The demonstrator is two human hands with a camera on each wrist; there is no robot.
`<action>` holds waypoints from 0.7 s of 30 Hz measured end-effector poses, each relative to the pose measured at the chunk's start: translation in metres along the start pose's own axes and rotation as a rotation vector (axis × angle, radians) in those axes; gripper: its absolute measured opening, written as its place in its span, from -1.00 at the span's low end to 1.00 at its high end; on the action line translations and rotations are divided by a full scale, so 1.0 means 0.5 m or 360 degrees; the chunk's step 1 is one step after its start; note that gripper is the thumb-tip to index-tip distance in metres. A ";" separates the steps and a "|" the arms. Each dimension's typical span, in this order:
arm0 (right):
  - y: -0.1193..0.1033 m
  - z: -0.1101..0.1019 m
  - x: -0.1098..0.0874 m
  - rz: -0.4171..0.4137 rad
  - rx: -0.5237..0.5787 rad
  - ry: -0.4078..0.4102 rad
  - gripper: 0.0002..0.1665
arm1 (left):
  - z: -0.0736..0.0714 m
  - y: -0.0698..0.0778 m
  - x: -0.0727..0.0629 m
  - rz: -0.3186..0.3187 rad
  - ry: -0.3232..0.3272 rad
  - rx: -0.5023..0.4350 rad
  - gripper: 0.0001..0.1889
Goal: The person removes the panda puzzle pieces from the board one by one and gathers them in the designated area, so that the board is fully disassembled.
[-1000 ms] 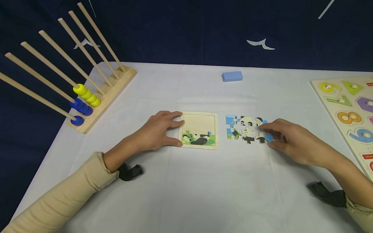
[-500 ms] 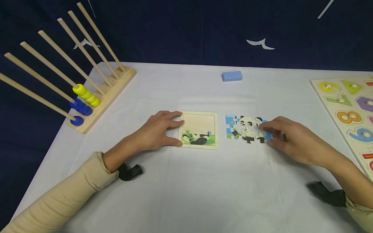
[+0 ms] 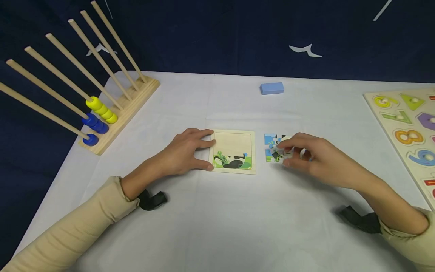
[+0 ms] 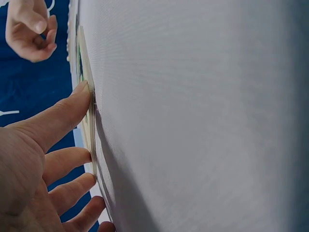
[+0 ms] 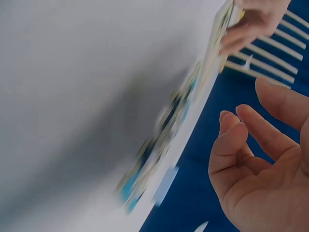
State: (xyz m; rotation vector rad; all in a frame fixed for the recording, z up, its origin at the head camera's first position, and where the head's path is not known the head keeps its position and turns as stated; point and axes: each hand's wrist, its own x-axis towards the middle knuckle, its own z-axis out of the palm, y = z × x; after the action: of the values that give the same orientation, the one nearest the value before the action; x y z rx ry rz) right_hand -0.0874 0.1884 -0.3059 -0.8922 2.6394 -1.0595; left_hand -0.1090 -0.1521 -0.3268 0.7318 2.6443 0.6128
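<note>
White cloth covers the table [image 3: 217, 211], the largest thing in view, under a dark blue backdrop. At its left edge stands a wooden rod rack [image 3: 112, 109] carrying yellow and blue rings [image 3: 98, 117]; at the right edge lies a number peg board [image 3: 404, 128]. Near the table's middle rests the wooden puzzle tray [image 3: 233, 151], with panda pieces filling only its bottom row. The left hand [image 3: 185, 153] lies beside the tray, fingers spread and fairly straight, thumb and fingertips pressing its left edge. Just right of the tray sits the cluster of loose puzzle pieces [image 3: 272, 148]; the right hand [image 3: 310, 156] reaches over it, fingers curled, seemingly pinching a piece. A small blue block [image 3: 272, 88] lies farther back.
</note>
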 end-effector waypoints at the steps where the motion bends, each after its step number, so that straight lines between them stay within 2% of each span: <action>1: -0.009 0.005 0.009 -0.0004 0.0013 -0.0026 -0.64 | 0.000 0.000 0.000 -0.0002 0.0000 -0.0002 -0.26; 12: -0.088 0.057 0.107 -0.0050 0.0066 -0.0283 -0.59 | -0.004 -0.001 0.000 -0.0011 -0.0022 0.0000 -0.26; 16: -0.103 0.085 0.142 -0.0120 0.0016 -0.0359 -0.58 | -0.006 -0.003 -0.001 -0.0023 -0.0036 0.0001 -0.25; 21: -0.106 0.116 0.171 -0.0099 -0.0033 -0.0423 -0.63 | -0.005 -0.003 0.001 -0.0012 -0.0049 -0.0017 -0.24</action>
State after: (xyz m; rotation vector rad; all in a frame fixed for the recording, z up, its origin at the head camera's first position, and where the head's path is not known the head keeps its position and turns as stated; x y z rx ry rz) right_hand -0.1113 0.0747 -0.3072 -1.0466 2.4216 -0.8599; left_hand -0.1111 -0.1539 -0.3254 0.7218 2.6125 0.6080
